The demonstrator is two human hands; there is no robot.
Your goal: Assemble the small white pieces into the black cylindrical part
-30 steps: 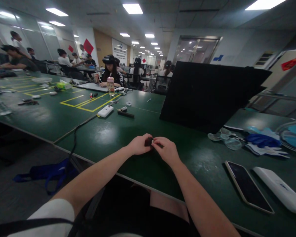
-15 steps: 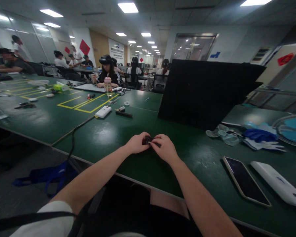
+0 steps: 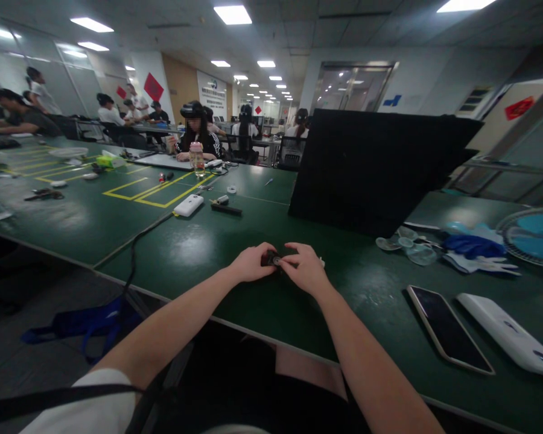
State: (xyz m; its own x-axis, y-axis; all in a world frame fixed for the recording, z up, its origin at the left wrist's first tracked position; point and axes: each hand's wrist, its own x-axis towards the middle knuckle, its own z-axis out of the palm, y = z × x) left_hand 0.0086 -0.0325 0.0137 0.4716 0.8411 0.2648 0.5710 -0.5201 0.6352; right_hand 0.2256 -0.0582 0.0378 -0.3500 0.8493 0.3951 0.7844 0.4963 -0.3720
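My left hand [image 3: 252,263] is closed round a small dark part [image 3: 270,258], low over the green table in front of me. A greyish round piece shows on the part's right side; its exact kind is too small to tell. My right hand [image 3: 304,268] comes in from the right, with thumb and a fingertip pinched together at that round piece. Another finger of this hand is lifted away from the part. Just beyond the right hand a small pale thing [image 3: 322,262] peeks out, mostly hidden behind it.
A large black panel [image 3: 371,172] stands at the back right. A phone [image 3: 450,328] and a white power bank [image 3: 509,331] lie at right, beyond them gloves [image 3: 475,246] and a fan [image 3: 536,236]. Another white power bank [image 3: 189,205] and a dark bar [image 3: 226,209] lie ahead. A co-worker [image 3: 196,135] sits opposite.
My right fingers have shifted slightly on the part, with one finger now raised. The greyish round piece and a pale thing behind the right hand have come into view. My left hand stays put.
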